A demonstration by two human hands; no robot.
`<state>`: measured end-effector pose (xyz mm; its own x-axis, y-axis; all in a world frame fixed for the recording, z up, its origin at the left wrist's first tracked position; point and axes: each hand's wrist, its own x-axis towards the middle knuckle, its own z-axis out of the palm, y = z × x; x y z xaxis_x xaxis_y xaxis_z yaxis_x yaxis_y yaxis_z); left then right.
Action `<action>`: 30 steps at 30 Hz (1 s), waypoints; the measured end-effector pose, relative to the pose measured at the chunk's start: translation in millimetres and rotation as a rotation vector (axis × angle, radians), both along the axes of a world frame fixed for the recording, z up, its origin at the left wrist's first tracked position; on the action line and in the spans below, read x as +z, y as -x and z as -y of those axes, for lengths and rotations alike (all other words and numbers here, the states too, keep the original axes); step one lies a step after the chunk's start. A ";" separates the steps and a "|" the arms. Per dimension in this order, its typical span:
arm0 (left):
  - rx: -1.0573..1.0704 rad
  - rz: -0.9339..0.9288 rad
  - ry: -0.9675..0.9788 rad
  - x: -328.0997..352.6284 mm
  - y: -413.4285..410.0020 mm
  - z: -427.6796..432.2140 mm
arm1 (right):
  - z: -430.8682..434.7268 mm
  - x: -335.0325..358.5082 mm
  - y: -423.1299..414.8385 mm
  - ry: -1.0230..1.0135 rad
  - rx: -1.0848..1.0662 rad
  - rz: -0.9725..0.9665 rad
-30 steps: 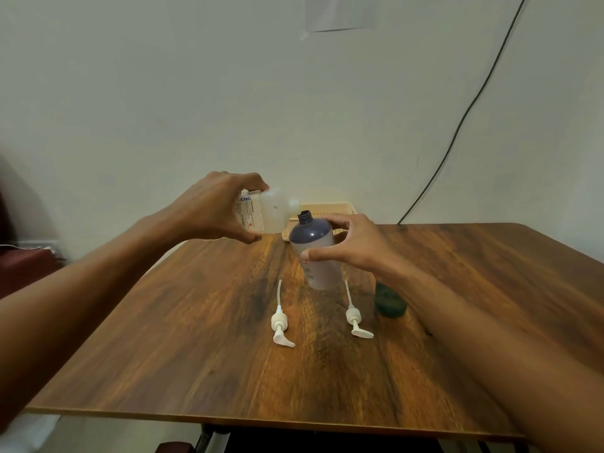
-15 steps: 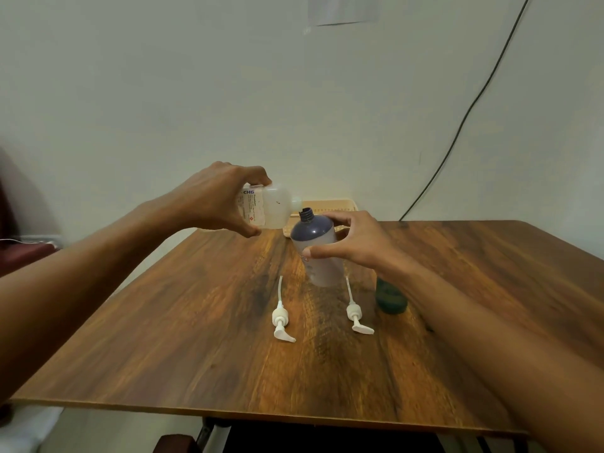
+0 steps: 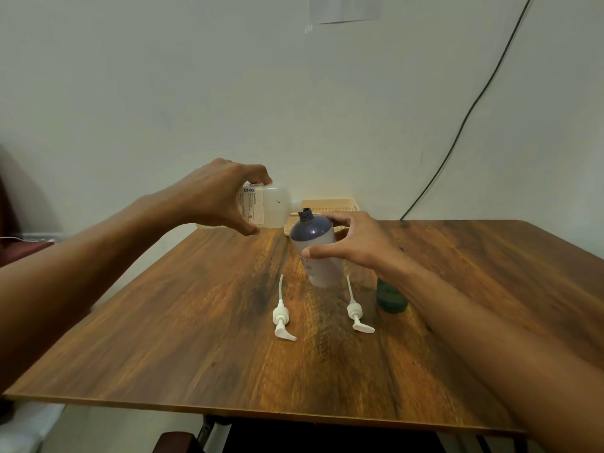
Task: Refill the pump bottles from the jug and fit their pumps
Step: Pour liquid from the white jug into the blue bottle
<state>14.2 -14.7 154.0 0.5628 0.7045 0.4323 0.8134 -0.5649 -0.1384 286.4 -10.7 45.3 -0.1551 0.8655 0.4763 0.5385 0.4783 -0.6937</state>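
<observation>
My left hand (image 3: 218, 197) grips a translucent white jug (image 3: 270, 207) with a CHG label, tipped on its side with its spout right at the mouth of a pump bottle (image 3: 318, 250). That bottle is grey with a dark upper part and an open black neck, leans slightly left and is lifted off the wooden table (image 3: 196, 338). My right hand (image 3: 354, 240) holds it round the body. Two white pumps lie on the table, the left pump (image 3: 281, 317) and the right pump (image 3: 355, 313), tubes pointing away from me.
A dark green round object (image 3: 390, 297) sits on the table beside my right forearm. A beige slatted basket (image 3: 330, 206) stands at the table's far edge by the wall. A black cable (image 3: 457, 132) runs down the wall at the right.
The jug in my left hand has tipped a little further and its spout has closed on the bottle's neck. The bottle and my right hand have stayed almost still.
</observation>
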 end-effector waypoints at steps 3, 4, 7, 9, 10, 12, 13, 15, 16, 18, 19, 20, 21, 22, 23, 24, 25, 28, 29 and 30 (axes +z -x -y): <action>-0.006 -0.004 0.001 0.6 -0.2 -0.9 | 0.3 0.8 -0.3 0.004 0.001 -0.001; -0.006 -0.006 0.000 0.7 -0.2 -1.0 | 0.5 0.8 -0.5 0.006 0.003 -0.005; -0.003 -0.003 -0.007 1.7 -0.4 -0.1 | 0.5 0.1 -0.4 0.016 0.001 -0.016; -0.006 -0.005 -0.005 2.5 -1.0 0.4 | 0.7 0.2 -0.3 0.019 -0.003 -0.017; -0.009 -0.007 -0.004 2.9 -1.5 0.5 | 0.9 0.7 -0.5 0.019 -0.002 -0.017; -0.010 -0.011 -0.004 3.2 -1.7 0.1 | 1.3 1.6 -0.5 0.020 -0.005 -0.016; -0.008 -0.011 -0.006 3.3 -1.8 0.0 | 1.6 2.0 -0.7 0.022 -0.006 -0.016; -0.007 -0.007 -0.005 3.8 -1.6 0.0 | 2.5 2.4 -1.0 0.023 -0.001 -0.018; -0.008 -0.008 -0.002 4.0 -1.7 -0.1 | 2.8 2.7 -1.2 0.022 0.000 -0.019; -0.012 -0.011 0.008 4.5 -2.0 0.0 | 3.4 3.5 -1.2 0.022 0.002 -0.018; -0.012 -0.011 0.012 4.9 -2.0 -0.1 | 3.7 4.1 -1.1 0.022 0.003 -0.019; -0.010 -0.009 0.013 5.4 -2.4 0.3 | 4.0 4.7 -1.2 0.022 0.006 -0.019; -0.007 -0.010 0.013 5.7 -2.7 0.8 | 4.2 5.0 -1.5 0.022 0.009 -0.020; -0.006 -0.013 0.011 6.0 -3.2 1.2 | 4.4 5.4 -1.9 0.021 0.011 -0.020; -0.005 -0.017 0.012 6.4 -3.3 1.3 | 4.8 5.8 -2.1 0.022 0.011 -0.019; -0.006 -0.019 0.014 6.5 -3.5 1.4 | 5.2 6.4 -2.2 0.023 0.011 -0.017; -0.007 -0.020 0.016 6.8 -3.3 1.2 | 5.2 6.8 -2.3 0.026 0.010 -0.017; -0.005 -0.030 0.011 7.9 -3.4 0.9 | 4.8 7.1 -2.2 0.029 0.013 -0.018; -0.004 -0.036 0.006 8.5 -3.6 0.8 | 4.7 7.2 -2.3 0.028 0.014 -0.017; -0.004 -0.039 0.004 8.8 -3.8 0.7 | 4.7 7.2 -2.2 0.029 0.015 -0.015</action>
<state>18.0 -15.4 162.9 0.5822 0.7037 0.4073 0.8051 -0.5689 -0.1678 288.6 -15.4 52.5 -0.1610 0.8768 0.4532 0.5209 0.4655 -0.7155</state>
